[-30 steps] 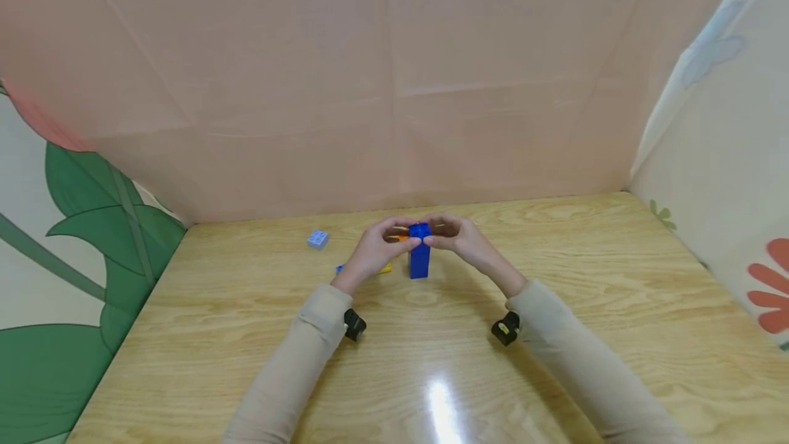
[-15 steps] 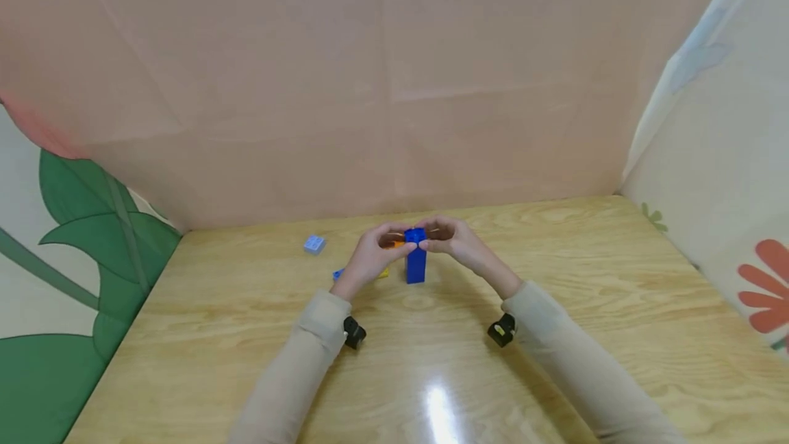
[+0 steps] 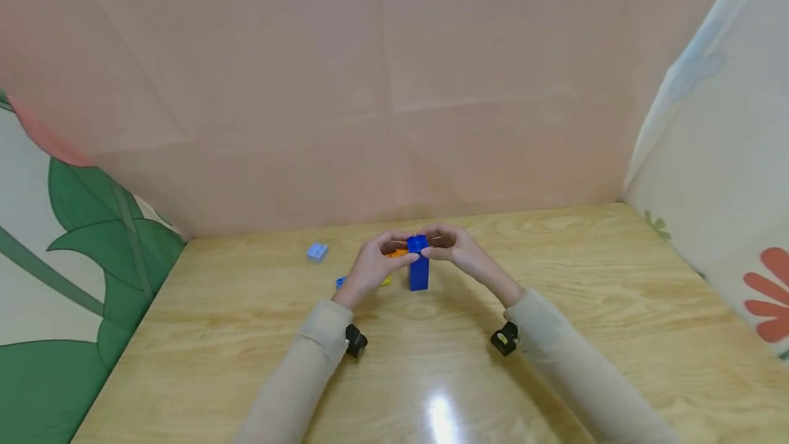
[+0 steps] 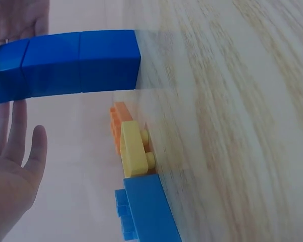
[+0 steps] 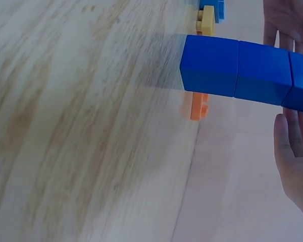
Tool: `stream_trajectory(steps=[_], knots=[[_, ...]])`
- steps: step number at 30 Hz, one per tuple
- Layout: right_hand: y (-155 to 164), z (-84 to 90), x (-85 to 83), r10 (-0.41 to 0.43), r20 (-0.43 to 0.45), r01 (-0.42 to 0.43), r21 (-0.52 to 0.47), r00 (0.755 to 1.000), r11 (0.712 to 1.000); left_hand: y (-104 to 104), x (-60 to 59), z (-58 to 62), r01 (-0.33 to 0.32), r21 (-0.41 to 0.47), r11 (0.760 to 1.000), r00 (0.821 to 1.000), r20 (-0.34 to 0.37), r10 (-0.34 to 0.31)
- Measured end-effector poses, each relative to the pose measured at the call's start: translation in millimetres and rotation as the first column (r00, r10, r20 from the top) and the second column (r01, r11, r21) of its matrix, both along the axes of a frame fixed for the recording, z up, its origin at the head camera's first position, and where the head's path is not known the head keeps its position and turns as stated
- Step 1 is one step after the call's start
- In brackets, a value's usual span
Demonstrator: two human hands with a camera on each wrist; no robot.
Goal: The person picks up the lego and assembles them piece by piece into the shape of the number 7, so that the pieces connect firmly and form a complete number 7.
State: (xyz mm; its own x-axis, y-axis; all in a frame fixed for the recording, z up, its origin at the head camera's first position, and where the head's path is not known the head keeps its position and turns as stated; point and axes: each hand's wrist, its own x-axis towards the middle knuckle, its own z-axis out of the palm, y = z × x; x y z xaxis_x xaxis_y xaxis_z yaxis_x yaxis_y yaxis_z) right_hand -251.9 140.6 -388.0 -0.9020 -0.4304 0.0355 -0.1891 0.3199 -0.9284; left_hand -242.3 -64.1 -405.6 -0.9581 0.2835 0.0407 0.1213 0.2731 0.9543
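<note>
A dark blue tower (image 3: 418,267) of three stacked bricks stands upright on the wooden table (image 3: 555,307). My left hand (image 3: 376,263) and right hand (image 3: 461,249) meet at its top brick, thumbs in front and fingers arched behind, and pinch it from both sides. In the left wrist view the tower (image 4: 65,63) lies above my left fingers (image 4: 15,166). In the right wrist view the tower (image 5: 242,70) lies above my right fingers (image 5: 293,166). An orange brick (image 3: 398,252) sits just behind the tower, between the hands.
A light blue brick (image 3: 317,252) lies apart at the back left. A yellow brick (image 4: 134,148) and a blue brick (image 4: 144,209) lie left of the tower, partly behind my left hand. Pink and patterned screens wall the table's far and side edges.
Both hands stay at the tower's top brick. The tower has not moved on the table; only the head view has shifted slightly.
</note>
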Motion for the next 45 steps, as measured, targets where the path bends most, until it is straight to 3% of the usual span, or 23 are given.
stream_trajectory(steps=[5, 14, 25, 33, 41, 45], knots=[[0.8, 1.2, 1.5, 0.013, -0.007, -0.013, 0.003, 1.0, 1.0, 1.5, -0.7, 4.0, -0.021, 0.003, 1.0, 1.0, 0.013, 0.021], [4.3, -9.2, 0.1, 0.092, -0.147, -0.091, 0.015, 0.985, 0.996, 0.6, -2.4, 1.8, -0.002, -0.008, 1.0, 1.0, 0.009, 0.002], [-2.7, -11.9, 1.7, 0.128, -0.177, -0.125, 0.032, 0.976, 0.992, -6.7, 1.0, 8.0, 0.032, -0.111, 0.993, 0.999, -0.019, -0.034], [-5.3, -10.9, -0.5, 0.116, -0.151, -0.109, 0.051, 0.982, 0.993, -20.9, -6.6, -0.3, -0.107, -0.161, 0.981, 0.994, -0.026, 0.104], [-7.6, -10.1, 0.6, 0.099, -0.143, -0.091, 0.063, 0.985, 0.994, -19.6, -13.4, -16.1, -0.098, -0.204, 0.974, 0.995, -0.023, 0.095], [-5.7, -8.7, -0.7, 0.084, -0.132, -0.077, 0.058, 0.988, 0.995, -16.4, -18.6, -18.4, -0.109, -0.245, 0.963, 0.994, -0.033, 0.104]])
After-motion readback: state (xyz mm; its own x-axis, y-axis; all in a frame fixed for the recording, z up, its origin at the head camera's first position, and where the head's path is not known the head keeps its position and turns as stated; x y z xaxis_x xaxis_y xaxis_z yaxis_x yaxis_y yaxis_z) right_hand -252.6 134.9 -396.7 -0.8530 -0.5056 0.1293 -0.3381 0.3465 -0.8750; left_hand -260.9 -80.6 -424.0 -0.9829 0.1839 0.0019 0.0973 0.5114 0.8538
